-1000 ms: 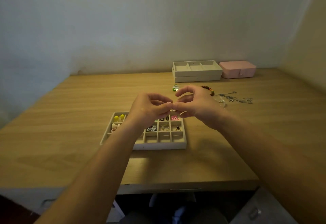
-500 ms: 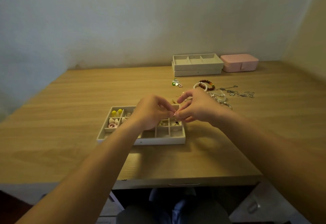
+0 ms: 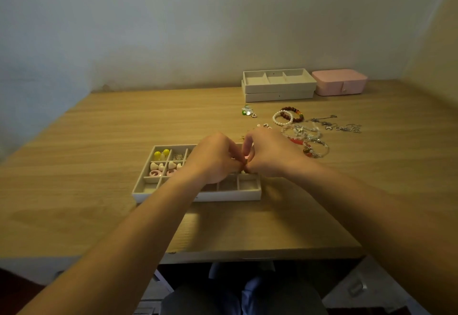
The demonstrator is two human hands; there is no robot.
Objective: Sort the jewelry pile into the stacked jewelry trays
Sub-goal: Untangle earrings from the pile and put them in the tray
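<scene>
1. Fingers (image 3: 234, 152) of the left hand (image 3: 213, 162) are curled, their tips meeting those of the right hand above the divided tray (image 3: 230, 194). Whether they pinch a piece is too small to tell.
2. At the tray's left end, yellow beads (image 3: 162, 154) sit in a back compartment. Cream hearts (image 3: 155, 166) lie in the compartments just in front, with pink rings (image 3: 155, 173) beside them.
3. The tray rests on the wooden surface (image 3: 99, 153) near its front edge, and both forearms reach over it.
4. The right hand (image 3: 270, 156) is curled too, its index finger arched over the meeting point. What it grasps, if anything, cannot be told either.
5. A small green piece (image 3: 246, 112) lies alone on the surface behind the hands.
6. Just right of the right hand lies the jewelry pile (image 3: 306, 138), a tangle of silver and red-beaded strands. Behind it a pearl bracelet (image 3: 282, 119) touches a dark red bracelet (image 3: 291, 114), and thin chains (image 3: 343, 127) trail farther right.
7. By the back wall stand the stacked trays (image 3: 278, 89), the top one open with three compartments. A pink box (image 3: 339, 83) sits just beside them on the right.
</scene>
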